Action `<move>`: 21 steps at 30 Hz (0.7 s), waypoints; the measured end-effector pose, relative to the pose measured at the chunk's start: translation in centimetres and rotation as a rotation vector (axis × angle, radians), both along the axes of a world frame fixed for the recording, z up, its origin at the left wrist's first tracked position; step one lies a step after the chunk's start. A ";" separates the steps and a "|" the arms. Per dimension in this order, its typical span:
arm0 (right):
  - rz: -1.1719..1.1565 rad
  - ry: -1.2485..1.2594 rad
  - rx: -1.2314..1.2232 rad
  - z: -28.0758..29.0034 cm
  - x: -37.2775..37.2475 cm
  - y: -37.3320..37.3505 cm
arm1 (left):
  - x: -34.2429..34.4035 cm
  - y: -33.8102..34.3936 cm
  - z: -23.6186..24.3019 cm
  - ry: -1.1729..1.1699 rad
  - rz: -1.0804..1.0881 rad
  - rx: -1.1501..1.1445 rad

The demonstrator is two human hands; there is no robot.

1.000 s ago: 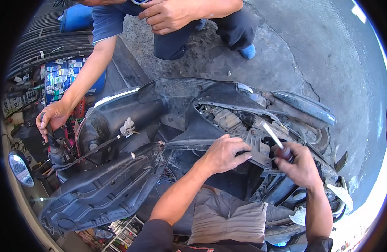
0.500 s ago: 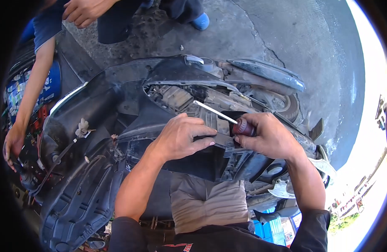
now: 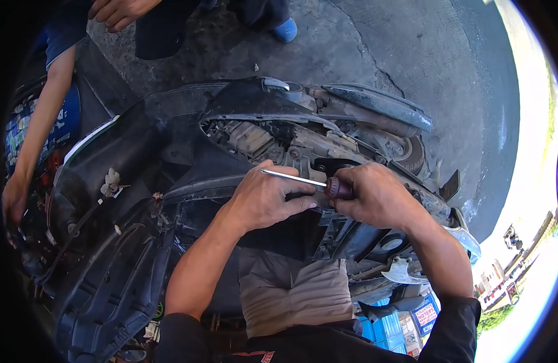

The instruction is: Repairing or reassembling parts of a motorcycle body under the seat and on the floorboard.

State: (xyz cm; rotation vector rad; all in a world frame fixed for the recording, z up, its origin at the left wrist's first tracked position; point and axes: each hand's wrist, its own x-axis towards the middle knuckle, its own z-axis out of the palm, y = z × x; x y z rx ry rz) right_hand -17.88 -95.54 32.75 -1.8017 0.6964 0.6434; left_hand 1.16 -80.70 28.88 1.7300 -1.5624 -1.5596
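My right hand point(image 3: 371, 195) is wrapped round the dark red handle of a screwdriver point(image 3: 338, 189). Its bare metal shaft points left, almost level, with the tip over the back of my left hand point(image 3: 264, 199). That hand pinches the edge of a black plastic panel point(image 3: 279, 233) between thumb and fingers. The panel lies across my lap side of a partly stripped scooter point(image 3: 215, 136). Through an opening in the scooter's bodywork, the dusty engine point(image 3: 250, 138) shows beyond my hands. My right fingertips rest close to the panel's upper edge.
A rear wheel point(image 3: 406, 154) and a long grey muffler-like part point(image 3: 382, 103) lie at the far right. Keys point(image 3: 112, 181) hang at the left. Another person's hand point(image 3: 15, 196) reaches down at the far left, beside a blue container point(image 3: 70, 118). A blue shoe point(image 3: 286, 30) stands on the concrete.
The screwdriver's shaft has swung down from a slant to nearly level, its tip now over my left hand. My right hand turned with it. The other person's arm stays at the left.
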 end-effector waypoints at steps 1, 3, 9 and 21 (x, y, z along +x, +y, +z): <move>0.004 -0.001 -0.004 0.0 0.2 0.0 | -0.1 0.2 -0.1 -0.001 0.004 -0.004; 0.046 0.046 0.018 0.0 0.5 -0.1 | -0.1 0.5 -0.3 0.005 -0.002 -0.026; 0.088 0.036 -0.004 0.1 0.7 0.1 | 0.0 0.8 -0.2 0.046 -0.006 -0.114; 0.113 0.069 0.013 0.4 2.0 -0.3 | -0.6 0.8 0.6 0.039 0.091 -0.264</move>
